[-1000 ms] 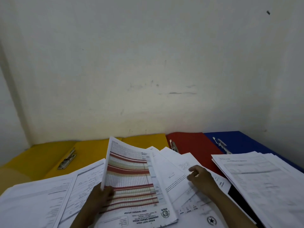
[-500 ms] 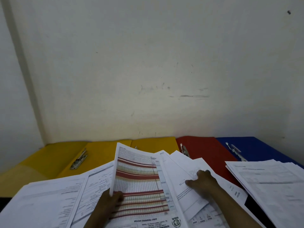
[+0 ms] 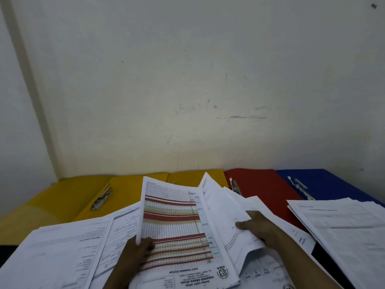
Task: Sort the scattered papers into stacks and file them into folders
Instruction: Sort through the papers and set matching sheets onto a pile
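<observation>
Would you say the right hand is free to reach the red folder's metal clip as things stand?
Probably not right away. The right hand is gripping white sheets, and their lifted edges partly cover the clip on the red folder. It would likely have to put them down first.

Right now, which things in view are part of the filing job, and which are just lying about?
Part of the job:
- striped chart sheet, gripped by left hand
- white sheets lifted by right hand
- paper pile at left
- paper stack at right
- yellow folders, red folder, blue folder

Lying about:
- nothing visible; only the bare wall behind
</observation>
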